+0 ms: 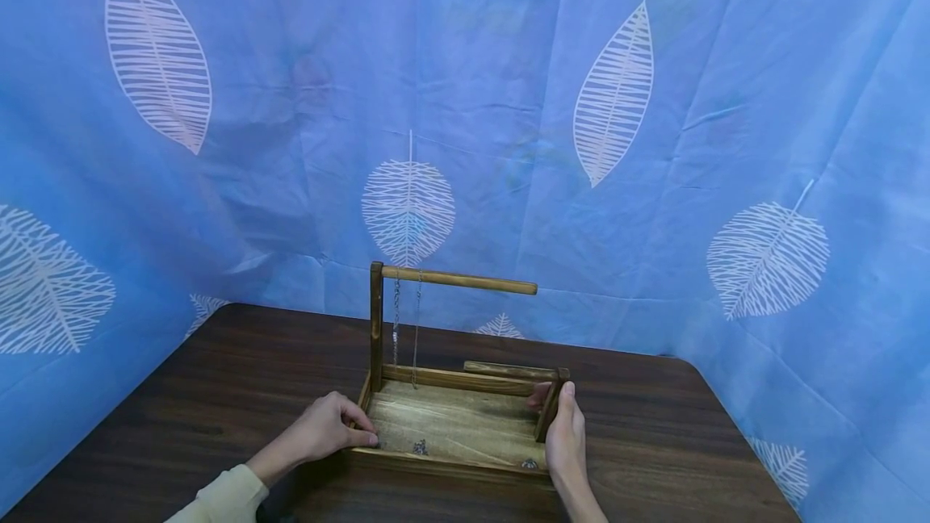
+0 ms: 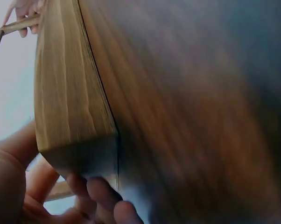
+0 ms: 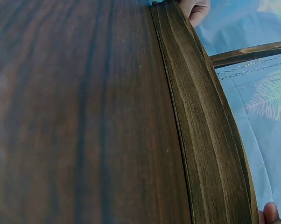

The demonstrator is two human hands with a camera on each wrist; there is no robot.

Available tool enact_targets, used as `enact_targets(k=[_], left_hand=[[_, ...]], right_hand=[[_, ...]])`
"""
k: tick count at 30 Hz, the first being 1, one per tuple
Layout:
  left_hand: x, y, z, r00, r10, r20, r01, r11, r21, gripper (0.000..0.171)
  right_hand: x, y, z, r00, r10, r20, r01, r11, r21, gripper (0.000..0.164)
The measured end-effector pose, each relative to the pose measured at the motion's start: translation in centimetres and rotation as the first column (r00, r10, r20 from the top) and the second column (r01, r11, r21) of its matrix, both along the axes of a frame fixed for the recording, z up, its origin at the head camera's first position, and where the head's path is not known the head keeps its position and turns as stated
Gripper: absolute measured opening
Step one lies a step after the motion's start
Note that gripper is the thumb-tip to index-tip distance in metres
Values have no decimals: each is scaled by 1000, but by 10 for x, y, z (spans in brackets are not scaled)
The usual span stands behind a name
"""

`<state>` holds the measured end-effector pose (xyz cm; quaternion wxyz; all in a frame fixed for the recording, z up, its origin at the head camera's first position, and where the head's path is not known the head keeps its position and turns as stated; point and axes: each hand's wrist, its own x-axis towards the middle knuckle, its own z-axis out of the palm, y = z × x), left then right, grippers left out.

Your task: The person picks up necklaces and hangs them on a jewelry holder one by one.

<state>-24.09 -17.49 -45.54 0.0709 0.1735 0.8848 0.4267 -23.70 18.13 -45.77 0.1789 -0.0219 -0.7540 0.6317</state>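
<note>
A wooden jewelry stand (image 1: 450,462) with a shallow tray base sits on the dark table. Two thin silver chains (image 1: 395,321) hang from its tall bar (image 1: 472,281), near the left post. My left hand (image 1: 337,428) grips the tray's front left corner, and the left wrist view shows fingers curled around the end of the front wall (image 2: 75,93). At the opposite end my right hand (image 1: 567,442) holds the right side, thumb up along the short post and fingertips showing inside. Small silver pieces (image 1: 420,448) lie on the tray floor, another silver piece (image 1: 529,464) by the front right.
The dark wood-grain table (image 1: 654,426) extends to both sides of the stand. A lower, shorter bar (image 1: 508,370) juts left from the right post. Behind the table hangs a blue curtain (image 1: 494,103) printed with white leaves.
</note>
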Motion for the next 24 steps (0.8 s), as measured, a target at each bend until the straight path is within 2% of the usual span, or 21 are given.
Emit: enact_targets(k=[6, 12, 24], left_hand=[[-3, 0, 7, 999, -51, -11, 50, 996, -69, 14], [-5, 3, 8, 995, -70, -68, 60, 990, -130, 20], [-5, 5, 12, 993, -103, -61, 94, 987, -134, 26]], right_hand=[[1, -1, 1, 1000, 6, -1, -6, 1000, -10, 72], [1, -1, 1, 1000, 7, -13, -7, 1000, -20, 71], [0, 0, 0, 1000, -13, 4, 12, 1000, 12, 69]])
